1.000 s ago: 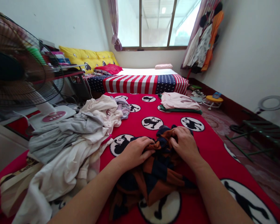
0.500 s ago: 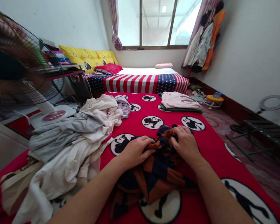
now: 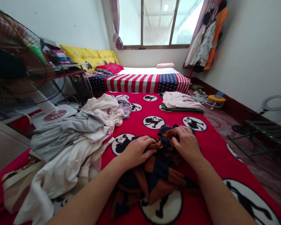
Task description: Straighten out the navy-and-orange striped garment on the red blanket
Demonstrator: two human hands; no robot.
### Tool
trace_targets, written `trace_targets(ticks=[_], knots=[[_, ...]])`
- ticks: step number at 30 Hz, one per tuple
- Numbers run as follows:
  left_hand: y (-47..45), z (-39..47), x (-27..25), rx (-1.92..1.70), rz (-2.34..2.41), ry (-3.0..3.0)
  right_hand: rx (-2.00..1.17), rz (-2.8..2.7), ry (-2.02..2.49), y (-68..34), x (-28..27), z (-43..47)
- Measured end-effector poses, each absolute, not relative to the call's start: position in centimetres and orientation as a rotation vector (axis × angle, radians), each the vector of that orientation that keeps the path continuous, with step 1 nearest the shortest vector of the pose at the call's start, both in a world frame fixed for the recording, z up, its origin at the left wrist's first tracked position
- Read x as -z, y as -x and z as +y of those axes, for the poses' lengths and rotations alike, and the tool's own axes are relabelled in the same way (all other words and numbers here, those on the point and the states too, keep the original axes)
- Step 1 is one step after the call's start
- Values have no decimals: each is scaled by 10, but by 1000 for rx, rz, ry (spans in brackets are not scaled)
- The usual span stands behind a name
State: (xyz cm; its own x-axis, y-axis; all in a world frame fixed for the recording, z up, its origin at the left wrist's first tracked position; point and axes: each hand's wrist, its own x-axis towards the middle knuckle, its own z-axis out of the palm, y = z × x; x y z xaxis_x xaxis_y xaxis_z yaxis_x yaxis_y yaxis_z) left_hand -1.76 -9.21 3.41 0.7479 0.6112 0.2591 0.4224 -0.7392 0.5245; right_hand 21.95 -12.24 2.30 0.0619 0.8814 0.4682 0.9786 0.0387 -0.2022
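A crumpled brown and navy striped garment (image 3: 158, 175) lies in front of me on a red blanket (image 3: 170, 107) printed with black figures in white circles. My left hand (image 3: 139, 151) is closed on the garment's upper left part, thumb and fingers pinching a fold. On the upper right part, my right hand (image 3: 184, 142) grips bunched cloth with its fingers curled. The garment's exact kind cannot be made out while it is bunched. Some of its folds are hidden under both hands.
Left of me spreads a loose heap of white and grey clothes (image 3: 70, 156). A folded pink garment (image 3: 181, 100) rests on green cloth at the far right of the blanket. A fan (image 3: 49, 112) stands at the left, a dark green folding stool (image 3: 267, 134) at the right.
Both hands keep their hold on the striped garment with hardly any movement. The whole view has shifted very slightly.
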Motion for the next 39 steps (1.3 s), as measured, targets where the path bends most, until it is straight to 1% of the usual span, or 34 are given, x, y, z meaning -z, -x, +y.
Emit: trace_targets(ticks=[24, 39], knots=[[18, -92, -34, -585, 786, -2517, 280, -1858, 1872, -219, -23, -123], [16, -93, -38, -580, 799, -2512, 345, -1867, 1818, -220, -21, -122]])
